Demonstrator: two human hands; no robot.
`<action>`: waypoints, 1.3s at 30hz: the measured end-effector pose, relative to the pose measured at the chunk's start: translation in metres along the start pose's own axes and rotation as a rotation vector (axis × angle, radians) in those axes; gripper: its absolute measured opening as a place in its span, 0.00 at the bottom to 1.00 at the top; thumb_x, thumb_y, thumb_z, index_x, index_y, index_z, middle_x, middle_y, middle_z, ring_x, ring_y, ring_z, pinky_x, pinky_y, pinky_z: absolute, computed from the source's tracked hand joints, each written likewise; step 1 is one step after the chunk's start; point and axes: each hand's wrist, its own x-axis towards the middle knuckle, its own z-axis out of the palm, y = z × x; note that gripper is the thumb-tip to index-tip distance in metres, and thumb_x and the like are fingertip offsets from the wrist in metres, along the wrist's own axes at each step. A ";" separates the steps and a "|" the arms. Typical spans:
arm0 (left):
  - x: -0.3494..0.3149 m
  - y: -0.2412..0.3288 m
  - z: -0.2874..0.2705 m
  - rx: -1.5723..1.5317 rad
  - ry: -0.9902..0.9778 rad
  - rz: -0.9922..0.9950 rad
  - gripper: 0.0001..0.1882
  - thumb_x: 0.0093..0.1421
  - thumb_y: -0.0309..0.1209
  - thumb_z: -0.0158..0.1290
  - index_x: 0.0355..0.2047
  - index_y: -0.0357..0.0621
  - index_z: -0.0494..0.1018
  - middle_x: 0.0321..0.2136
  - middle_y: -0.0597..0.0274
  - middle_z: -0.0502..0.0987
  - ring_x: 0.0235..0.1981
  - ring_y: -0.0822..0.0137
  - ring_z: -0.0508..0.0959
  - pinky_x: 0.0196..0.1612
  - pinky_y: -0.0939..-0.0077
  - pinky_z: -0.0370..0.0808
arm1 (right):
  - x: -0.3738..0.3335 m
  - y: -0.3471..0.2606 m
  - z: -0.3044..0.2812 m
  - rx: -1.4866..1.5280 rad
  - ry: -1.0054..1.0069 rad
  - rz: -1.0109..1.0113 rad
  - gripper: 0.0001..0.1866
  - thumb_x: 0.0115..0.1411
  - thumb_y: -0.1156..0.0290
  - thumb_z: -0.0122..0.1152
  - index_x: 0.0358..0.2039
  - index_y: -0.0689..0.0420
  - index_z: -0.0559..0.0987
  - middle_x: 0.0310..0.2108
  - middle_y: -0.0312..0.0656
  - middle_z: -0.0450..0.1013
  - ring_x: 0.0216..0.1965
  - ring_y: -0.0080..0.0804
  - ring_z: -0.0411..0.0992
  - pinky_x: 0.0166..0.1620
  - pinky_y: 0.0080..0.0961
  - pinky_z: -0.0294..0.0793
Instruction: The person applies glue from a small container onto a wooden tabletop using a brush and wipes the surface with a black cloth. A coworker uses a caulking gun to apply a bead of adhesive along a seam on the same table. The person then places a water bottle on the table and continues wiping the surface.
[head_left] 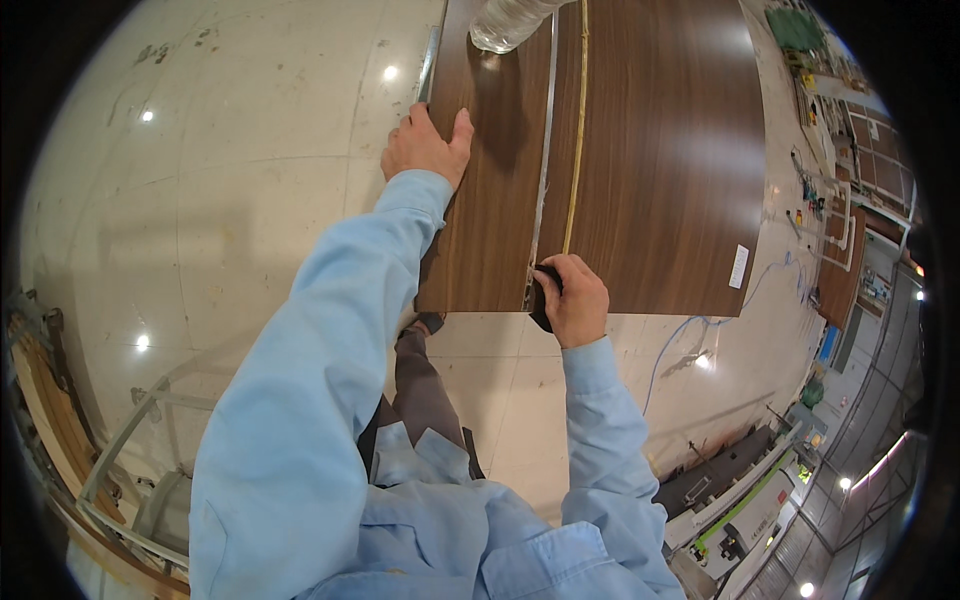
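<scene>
A dark brown wood-grain panel (660,180) lies before me, with a pale metallic strip (546,150) and a gold strip (578,130) running lengthwise along it. My left hand (425,145) is at its left edge, fingers curled over the side and thumb on the top face. At the near edge, where the pale strip ends, my right hand (575,300) pinches a flat black piece (543,295). Part of that piece is hidden behind my fingers, so its exact kind does not show. Something wrapped in clear plastic (505,25) rests on the far part of the panel.
A white label (738,267) sits near the panel's right corner. A blue hose (660,355) trails over the tiled floor (270,200). A metal-framed cart (150,420) stands at lower left, a green-and-white machine (745,510) at lower right. Benches and frames line the right side.
</scene>
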 end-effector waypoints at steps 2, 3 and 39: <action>0.000 0.000 0.000 -0.001 0.012 0.003 0.39 0.66 0.62 0.49 0.59 0.38 0.71 0.52 0.45 0.80 0.53 0.44 0.79 0.56 0.50 0.76 | -0.001 0.002 0.002 -0.021 0.012 -0.032 0.08 0.60 0.72 0.72 0.35 0.57 0.80 0.33 0.43 0.77 0.33 0.48 0.77 0.35 0.37 0.76; 0.001 0.000 0.000 -0.002 0.020 0.005 0.39 0.66 0.62 0.49 0.59 0.38 0.71 0.52 0.45 0.80 0.53 0.44 0.79 0.56 0.50 0.76 | 0.000 0.004 0.002 -0.017 0.017 -0.049 0.08 0.60 0.72 0.72 0.35 0.57 0.80 0.33 0.43 0.77 0.32 0.48 0.77 0.35 0.37 0.76; 0.001 0.001 -0.005 0.022 -0.060 -0.029 0.41 0.68 0.65 0.44 0.62 0.38 0.69 0.49 0.41 0.82 0.53 0.42 0.81 0.56 0.50 0.76 | 0.021 0.008 0.016 -0.020 0.119 -0.076 0.05 0.61 0.75 0.67 0.34 0.57 0.78 0.33 0.46 0.76 0.34 0.53 0.77 0.34 0.44 0.75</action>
